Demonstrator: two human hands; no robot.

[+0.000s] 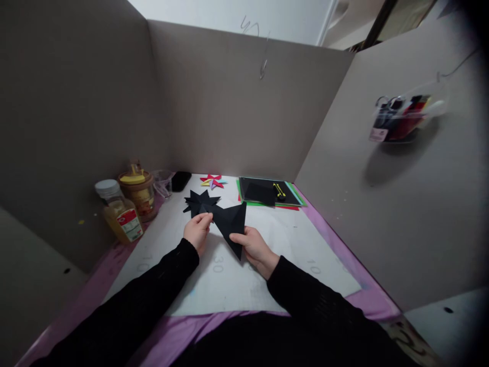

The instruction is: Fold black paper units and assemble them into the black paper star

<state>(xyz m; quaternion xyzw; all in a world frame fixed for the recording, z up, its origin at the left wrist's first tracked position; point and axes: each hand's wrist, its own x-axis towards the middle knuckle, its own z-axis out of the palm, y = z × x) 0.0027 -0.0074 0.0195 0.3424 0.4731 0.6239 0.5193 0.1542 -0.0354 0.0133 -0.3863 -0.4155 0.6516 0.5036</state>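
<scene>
A folded black paper piece, pointed like a triangle, is held between both hands over the white mat. My left hand pinches its left edge with closed fingers. Around the lower right edge my right hand has its fingers wrapped. Just behind the hands lies a black paper star, flat on the mat. Both arms wear black sleeves.
Two jars stand at the left wall. A small multicoloured paper star lies at the back. A stack of coloured sheets with a yellow-and-black tool sits back right. Cardboard walls enclose the desk; a clear holder of pens hangs on the right wall.
</scene>
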